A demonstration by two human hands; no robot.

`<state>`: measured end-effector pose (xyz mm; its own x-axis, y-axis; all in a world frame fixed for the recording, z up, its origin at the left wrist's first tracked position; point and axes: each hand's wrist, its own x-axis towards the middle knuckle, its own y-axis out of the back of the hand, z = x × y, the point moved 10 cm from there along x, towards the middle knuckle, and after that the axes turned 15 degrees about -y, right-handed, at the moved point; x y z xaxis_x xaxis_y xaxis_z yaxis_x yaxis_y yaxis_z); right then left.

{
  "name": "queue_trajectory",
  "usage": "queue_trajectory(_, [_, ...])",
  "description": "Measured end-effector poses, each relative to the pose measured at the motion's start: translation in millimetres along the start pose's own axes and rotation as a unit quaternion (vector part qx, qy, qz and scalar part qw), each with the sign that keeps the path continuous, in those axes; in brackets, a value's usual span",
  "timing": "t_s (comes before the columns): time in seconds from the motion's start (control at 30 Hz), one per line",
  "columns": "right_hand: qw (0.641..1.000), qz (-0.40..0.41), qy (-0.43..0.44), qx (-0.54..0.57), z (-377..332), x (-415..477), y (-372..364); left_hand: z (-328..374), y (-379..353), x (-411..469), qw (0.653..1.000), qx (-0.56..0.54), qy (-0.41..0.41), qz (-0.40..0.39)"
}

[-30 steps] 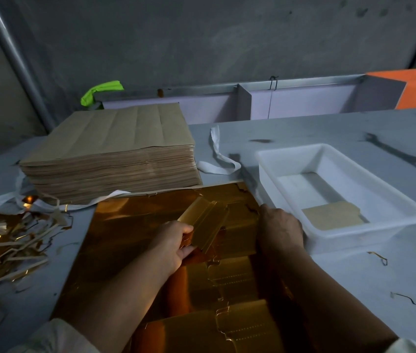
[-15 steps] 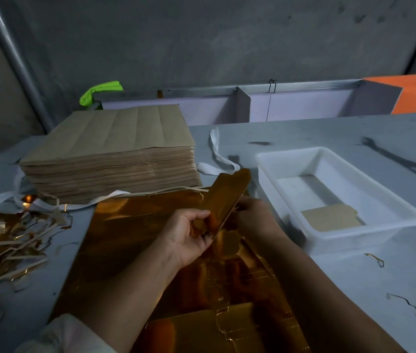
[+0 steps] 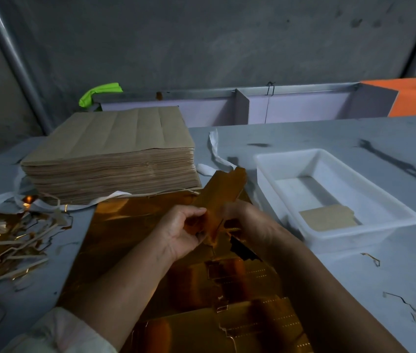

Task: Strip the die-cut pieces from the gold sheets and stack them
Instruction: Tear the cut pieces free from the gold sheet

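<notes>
1. We see the left hand (image 3: pixel 181 230) with its fingers curled and its thumb on top, pinching the lower end of a gold piece (image 3: pixel 223 194).
2. The piece is lifted above the sheet (image 3: pixel 130 225) and slants up and away from the hands. Its far end points toward the gap between the stack (image 3: pixel 115 143) and the tray (image 3: pixel 341 234).
3. The right hand (image 3: pixel 249 220) sits just beside the left, with its fingers meeting the piece's right edge. It is blurred, so we cannot tell whether those fingers pinch or only touch.
4. The sheet lies flat on the table (image 3: pixel 329 133) under both forearms, gold side up. Die-cut outlines show in its near part, and a dark jagged gap shows just below the hands.
5. The stack of brown sheets stands at the far left, touching the sheet's far edge.
6. The white tray stands to the right of the sheet, and one brown card (image 3: pixel 327 220) lies flat in its near end.
7. Gold and brown scraps (image 3: pixel 5 240) are heaped at the left edge of the table, and a few thin slivers lie at the near right.
8. A white strap (image 3: pixel 214 154) curls between the stack and the tray.
</notes>
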<state>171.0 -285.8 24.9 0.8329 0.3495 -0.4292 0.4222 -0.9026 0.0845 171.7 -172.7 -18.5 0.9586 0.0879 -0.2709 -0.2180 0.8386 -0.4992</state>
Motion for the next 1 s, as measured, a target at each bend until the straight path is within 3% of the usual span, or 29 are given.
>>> queue_trajectory(0.17, [0.991, 0.117, -0.05, 0.039, 2.5, 2.3, 19.7, -2.6, 0.4, -1.9, 1.0, 0.012, 0.006, -0.016])
queue_trajectory(0.4, [0.95, 0.277, 0.051, 0.132, -24.4, -13.6, 83.1, 9.2, 8.1, -3.0, 0.999, -0.028, 0.01, -0.029])
queue_trajectory(0.53, [0.916, 0.394, 0.066, -0.021, -39.1, -21.7, 112.4, 20.4, 19.4, -1.3, 0.999, -0.039, 0.003, -0.016])
queue_trajectory(0.77, [0.909, 0.348, -0.089, -0.209, 6.0, 18.8, 100.2, 37.9, 36.3, 2.2, 0.999, -0.039, -0.022, 0.001])
queue_trajectory(1.0, [0.88, 0.341, -0.097, -0.315, 24.9, 29.5, 89.7, 59.4, 61.3, 6.7, 0.997, -0.054, -0.045, 0.018])
